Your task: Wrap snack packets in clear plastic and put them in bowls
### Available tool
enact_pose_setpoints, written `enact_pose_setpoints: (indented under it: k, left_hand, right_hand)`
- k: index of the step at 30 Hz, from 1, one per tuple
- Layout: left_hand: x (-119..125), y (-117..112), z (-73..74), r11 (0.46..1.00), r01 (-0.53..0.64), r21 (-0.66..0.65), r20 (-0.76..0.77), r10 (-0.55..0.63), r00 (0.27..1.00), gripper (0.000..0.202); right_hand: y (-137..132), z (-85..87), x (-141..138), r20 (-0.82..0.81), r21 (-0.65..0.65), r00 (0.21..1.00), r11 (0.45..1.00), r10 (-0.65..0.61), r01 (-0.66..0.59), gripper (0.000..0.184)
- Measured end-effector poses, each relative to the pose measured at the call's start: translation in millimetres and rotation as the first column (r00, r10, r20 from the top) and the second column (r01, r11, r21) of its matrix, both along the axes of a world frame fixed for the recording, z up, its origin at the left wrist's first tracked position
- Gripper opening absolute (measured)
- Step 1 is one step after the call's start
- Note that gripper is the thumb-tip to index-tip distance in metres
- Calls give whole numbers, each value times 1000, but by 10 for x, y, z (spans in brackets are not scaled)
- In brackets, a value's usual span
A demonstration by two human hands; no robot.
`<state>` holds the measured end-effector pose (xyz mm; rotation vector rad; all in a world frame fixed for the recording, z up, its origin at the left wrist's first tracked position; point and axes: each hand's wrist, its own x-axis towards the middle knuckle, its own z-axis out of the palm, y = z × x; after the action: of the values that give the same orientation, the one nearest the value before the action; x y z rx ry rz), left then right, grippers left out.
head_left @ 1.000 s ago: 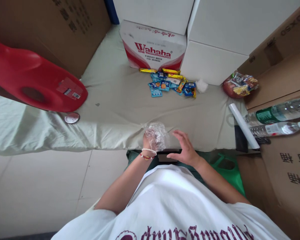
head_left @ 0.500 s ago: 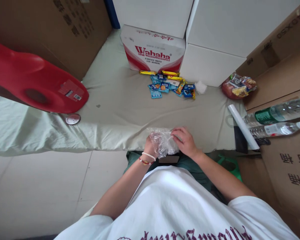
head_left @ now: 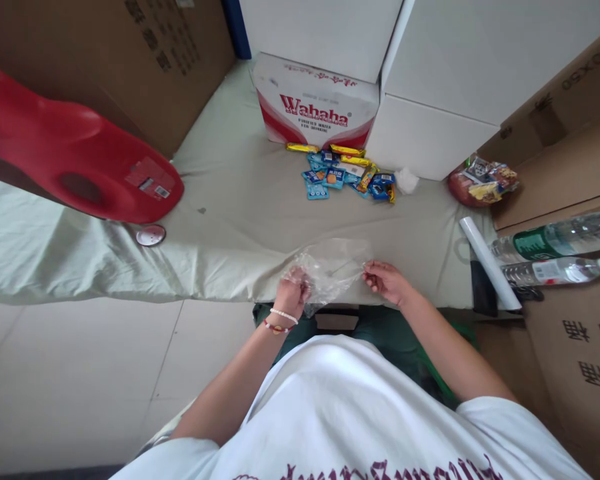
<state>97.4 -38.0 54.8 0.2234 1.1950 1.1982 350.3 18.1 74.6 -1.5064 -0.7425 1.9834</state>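
Note:
A clear plastic bag (head_left: 333, 267) is stretched out between my two hands, just over the front edge of the cloth-covered surface. My left hand (head_left: 293, 288), with beaded bracelets at the wrist, is closed on the bag's left side. On the other side, my right hand (head_left: 384, 279) pinches the bag's edge between thumb and fingers. The bag looks thin and wrinkled, and I see nothing inside it. Farther back lies a pile of small snack packets (head_left: 335, 175), blue and yellow, with a crumpled white tissue (head_left: 407, 181) beside it.
A Wahaha carton (head_left: 317, 107) stands behind the packets. At the left lie a red plastic jug (head_left: 95, 160) and a round lid-like disc (head_left: 151, 235). To the right are a white roll (head_left: 490, 263), two bottles (head_left: 555, 270) and a red bowl of packets (head_left: 473, 190).
My hands have moved apart, the left one leftward and the right one rightward. The bunched plastic bag is now spread wider and flatter between them. The camera view has shifted slightly.

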Motion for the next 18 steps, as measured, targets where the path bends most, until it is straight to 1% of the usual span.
enact_pose_setpoints:
  k: [2,3,5,6,7,8,9,10,11,12,13,14,15,16,17,18]
  left_hand:
    - [-16,32,-35,991,-130,-11,-34,129,991,45]
    - [-30,45,-39,985,-172,-21,-42,171,984,44]
    - [-55,62,-23,976,-216,-40,-52,213,976,41]
    - [-62,67,-6,977,-210,-41,-55,207,977,39]
    - [-62,70,14,983,-182,-30,-57,180,982,38]
    - [-56,72,35,989,-147,-9,-57,146,988,37]
    - [-42,73,57,994,-111,14,-58,111,992,38]
    - [-21,72,77,997,-71,37,-60,73,996,40]
    - [6,70,97,998,-28,60,-65,32,997,43]
    - [36,67,115,997,17,82,-74,-11,997,45]
    - [69,65,134,993,63,102,-83,-54,995,47]
    - [102,63,152,986,112,125,-92,-101,991,50]
    - [131,64,172,975,165,150,-97,-151,984,52]
    - [155,67,191,962,212,173,-96,-198,975,54]
    - [171,74,210,949,250,192,-87,-238,967,57]
    - [176,85,226,937,281,208,-73,-272,960,58]
  right_hand:
    - [-193,-113,-38,25,17,998,998,-65,65,47]
    - [-296,-159,-44,34,26,996,996,-81,81,50]
    - [-486,-218,-18,79,65,993,994,-88,83,53]
    - [-560,-229,16,134,110,986,990,-102,87,53]
    - [-611,-227,64,217,184,967,978,-135,95,52]
    - [-636,-214,123,320,283,928,954,-190,98,50]
    - [-632,-190,187,424,397,866,914,-264,85,47]
    - [-598,-159,250,506,505,793,862,-339,47,45]
    - [-537,-125,304,559,592,729,806,-395,-18,43]
    - [-451,-95,345,591,650,690,753,-418,-101,43]
    - [-343,-71,366,613,680,678,708,-407,-190,45]
    - [-219,-61,364,633,688,680,671,-369,-276,52]
    - [-84,-65,339,657,678,687,643,-311,-357,63]
    - [57,-87,292,684,650,688,630,-243,-425,75]
    - [196,-125,227,709,611,684,635,-173,-473,86]
    - [329,-175,148,721,568,685,655,-105,-498,94]
